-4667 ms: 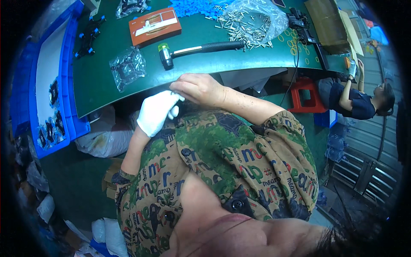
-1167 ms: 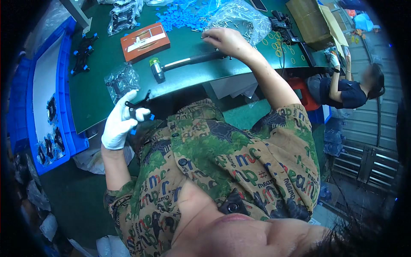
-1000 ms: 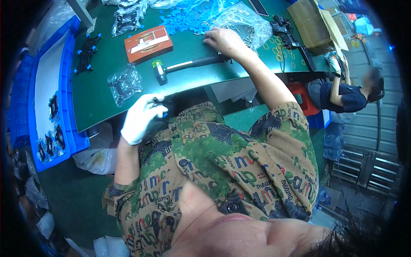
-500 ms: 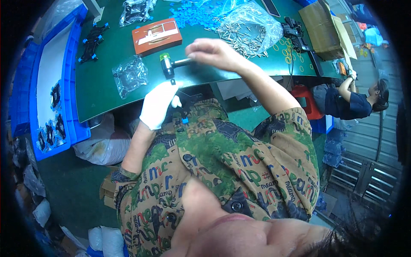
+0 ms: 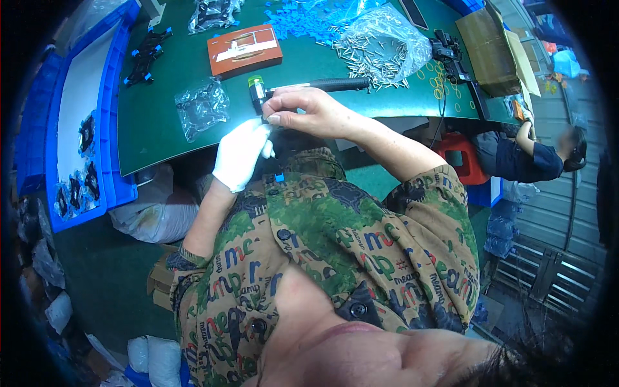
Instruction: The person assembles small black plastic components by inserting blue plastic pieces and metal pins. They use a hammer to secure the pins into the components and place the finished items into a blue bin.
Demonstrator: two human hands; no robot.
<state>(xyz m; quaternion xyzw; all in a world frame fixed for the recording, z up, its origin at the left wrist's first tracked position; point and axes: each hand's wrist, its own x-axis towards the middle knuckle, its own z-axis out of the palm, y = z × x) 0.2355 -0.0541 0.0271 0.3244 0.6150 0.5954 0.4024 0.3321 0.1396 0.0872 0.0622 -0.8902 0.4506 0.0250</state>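
Observation:
My left hand (image 5: 240,155), in a white glove, is closed at the table's front edge. It grips a black frame, mostly hidden against the dark gap below; a blue tip (image 5: 279,177) shows beneath the hand. My bare right hand (image 5: 306,113) is closed in a pinch right at the left fingertips. What it pinches, if anything, is too small to make out. Just beyond the hands lies a hammer (image 5: 335,84) with a black handle and a yellow-green face, its head next to the right fingers.
Around the hammer are a bagged black frame (image 5: 202,108), an orange-brown box (image 5: 245,51), black frames with blue tips (image 5: 147,57), blue bits (image 5: 300,22) and a bag of metal pins (image 5: 380,48). A blue crate (image 5: 109,161) stands left; a co-worker (image 5: 529,155) sits at right.
My right hand has come down and left from above the hammer's handle to the left fingertips, uncovering the handle. The left hand stays nearly in place.

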